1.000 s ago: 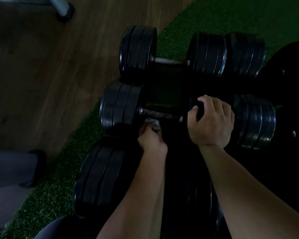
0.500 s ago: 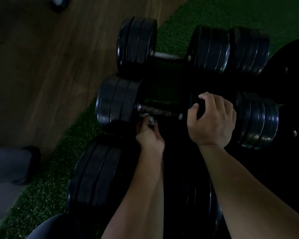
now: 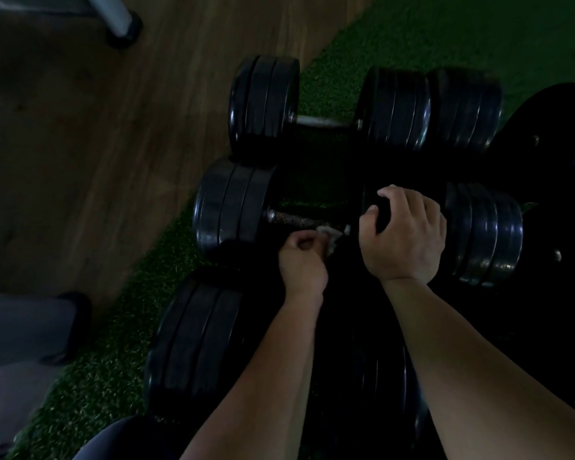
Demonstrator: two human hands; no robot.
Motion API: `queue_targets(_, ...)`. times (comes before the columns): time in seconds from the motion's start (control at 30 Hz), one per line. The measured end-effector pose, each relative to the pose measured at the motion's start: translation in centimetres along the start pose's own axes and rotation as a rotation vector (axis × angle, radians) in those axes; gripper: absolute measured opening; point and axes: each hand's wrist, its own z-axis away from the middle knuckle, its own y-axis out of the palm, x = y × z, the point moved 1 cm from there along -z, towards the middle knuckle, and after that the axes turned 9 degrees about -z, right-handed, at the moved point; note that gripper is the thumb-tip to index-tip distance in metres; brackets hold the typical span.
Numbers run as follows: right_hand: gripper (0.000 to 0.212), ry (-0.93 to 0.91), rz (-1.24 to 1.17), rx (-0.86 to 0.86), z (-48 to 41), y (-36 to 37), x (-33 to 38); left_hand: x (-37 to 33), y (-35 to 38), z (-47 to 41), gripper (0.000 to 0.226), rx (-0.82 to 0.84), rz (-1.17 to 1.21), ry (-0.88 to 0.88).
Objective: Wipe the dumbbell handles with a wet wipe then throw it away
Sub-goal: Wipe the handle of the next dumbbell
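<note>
Three black dumbbells lie side by side on green turf. The middle dumbbell (image 3: 233,207) shows a knurled metal handle (image 3: 299,220). My left hand (image 3: 301,260) pinches a crumpled white wet wipe (image 3: 329,235) against the right end of that handle, from the near side. My right hand (image 3: 404,237) grips the top of the middle dumbbell's right plate stack (image 3: 485,234). The far dumbbell (image 3: 263,101) has a bare pale handle (image 3: 324,121). The near dumbbell (image 3: 193,343) is mostly hidden under my forearms, and its handle is out of sight.
Wooden floor (image 3: 97,144) fills the left side and meets the green turf (image 3: 103,360) along a diagonal edge. A white equipment leg with a black foot (image 3: 123,24) stands at the top left. A grey object (image 3: 27,330) sits at the left edge. Dark round plates (image 3: 565,134) lie right.
My left hand has slid with the wipe along the middle handle from its left end towards its right end. My right hand stays on the right plate stack.
</note>
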Motion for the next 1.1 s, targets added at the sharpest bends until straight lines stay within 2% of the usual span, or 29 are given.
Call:
queue_targets(0.07, 0.037, -0.003, -0.013, 0.005, 0.0, -0.1, 0.0, -0.8, -0.4, 0.7, 0.005, 0.036, -0.150, 0.098)
queue_targets(0.27, 0.035, 0.029, -0.053, 0.033, -0.2, -0.8, 0.1, -5.7, -2.6, 1.4, 0.004, 0.111, -0.350, 0.316)
queue_targets(0.43, 0.027, 0.106, -0.067, 0.145, -1.4, -1.8, 0.6, -10.4, -3.2, 0.5, 0.007, 0.194, -0.483, 0.380)
queue_targets(0.53, 0.031, 0.167, -0.103, 0.180, -3.2, -2.4, 1.4, -12.7, -3.4, -0.4, 0.007, 0.209, -0.562, 0.463)
queue_targets(0.8, 0.039, -0.117, 0.077, 0.174, -12.1, -1.0, 2.5, -17.2, -2.1, -4.2, 0.007, 0.140, -0.790, 0.706)
queue_targets(1.0, 0.048, -0.095, 0.154, 0.223, -17.7, 1.6, 1.1, -19.2, -0.3, -7.9, 0.007, 0.098, -0.900, 0.868)
queue_targets(1.1, 0.050, -0.164, 0.152, 0.169, -17.5, 3.3, -0.3, -19.8, 1.3, -9.4, 0.010, 0.108, -0.950, 0.914)
